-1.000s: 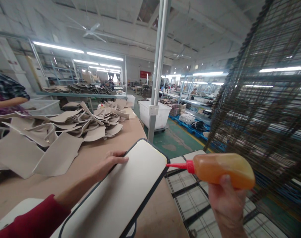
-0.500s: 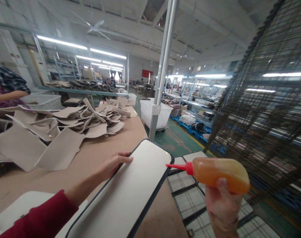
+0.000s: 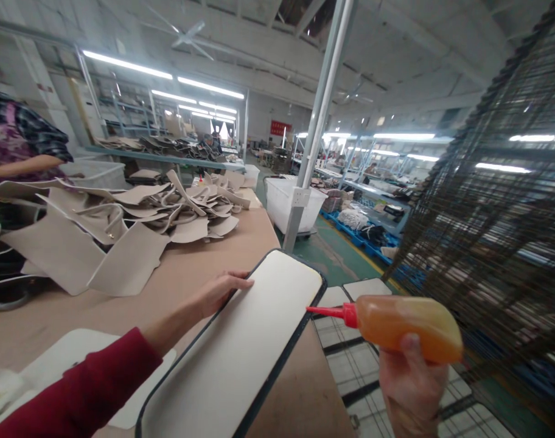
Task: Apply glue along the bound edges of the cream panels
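A long white panel (image 3: 245, 340) with rounded corners and a dark edge is tilted up in front of me. My left hand (image 3: 225, 291) grips its left edge, the thumb lying on the white face. In my right hand (image 3: 412, 380) is a squeeze glue bottle (image 3: 408, 325), held on its side and partly full of amber liquid. Its long red nozzle (image 3: 327, 311) points left, the tip at the panel's right edge. A thin yellowish line shows along the panel's upper right corner.
Beige cut pieces (image 3: 126, 255) are heaped on the brown table (image 3: 241, 252). White panels (image 3: 58, 359) lie at lower left, and more rest on a wire rack (image 3: 345, 365) at right. Stacked mesh racks (image 3: 501, 201) rise beyond. A metal post (image 3: 316, 134) stands ahead; a co-worker (image 3: 22, 137) is at left.
The nozzle tip has slid a little down the panel's right edge, away from the top corner. My view has turned slightly left. Both hands keep their hold.
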Demonstrator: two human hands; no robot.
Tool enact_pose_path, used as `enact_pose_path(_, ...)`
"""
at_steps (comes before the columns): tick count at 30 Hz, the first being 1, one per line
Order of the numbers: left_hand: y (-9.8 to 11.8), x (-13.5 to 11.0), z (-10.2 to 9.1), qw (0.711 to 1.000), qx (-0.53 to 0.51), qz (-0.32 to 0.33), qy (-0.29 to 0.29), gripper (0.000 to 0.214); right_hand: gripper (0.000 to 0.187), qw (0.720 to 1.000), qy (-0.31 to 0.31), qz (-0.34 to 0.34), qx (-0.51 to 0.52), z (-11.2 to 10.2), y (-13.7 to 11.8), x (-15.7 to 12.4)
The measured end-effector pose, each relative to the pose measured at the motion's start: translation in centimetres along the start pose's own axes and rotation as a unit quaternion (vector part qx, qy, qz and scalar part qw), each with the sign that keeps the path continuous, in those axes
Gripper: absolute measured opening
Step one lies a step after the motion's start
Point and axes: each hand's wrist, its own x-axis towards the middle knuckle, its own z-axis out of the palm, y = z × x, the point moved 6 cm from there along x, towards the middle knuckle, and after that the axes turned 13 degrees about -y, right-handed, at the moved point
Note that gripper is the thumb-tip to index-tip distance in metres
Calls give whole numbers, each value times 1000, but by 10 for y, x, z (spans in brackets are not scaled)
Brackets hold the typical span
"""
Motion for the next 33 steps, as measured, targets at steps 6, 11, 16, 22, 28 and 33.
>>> enact_pose_path(6,1,1,-15,1000,-8,3,22,40,41,1000,-10,21,-12,7,9,-15)
enact_pose_path(11,1,4,-25,1000,-12,-1,19,44,42,995,-33,67,-59,9,21,-29)
enact_pose_path(16,-2,9,-42,998,-27,-13,62,50,46,991,-34,117,-57,11,36,-46)
enact_pose_path(22,-5,29,-76,990,-40,-5,135,48,64,958,-5,284,-35,17,61,-104)
enact_pose_path(28,-23,63,-72,996,-28,6,88,22,51,984,0,179,-19,41,64,-56)
enact_pose_path(33,-42,81,-45,998,-44,-43,-4,19,49,989,-20,132,-61,46,81,-3)
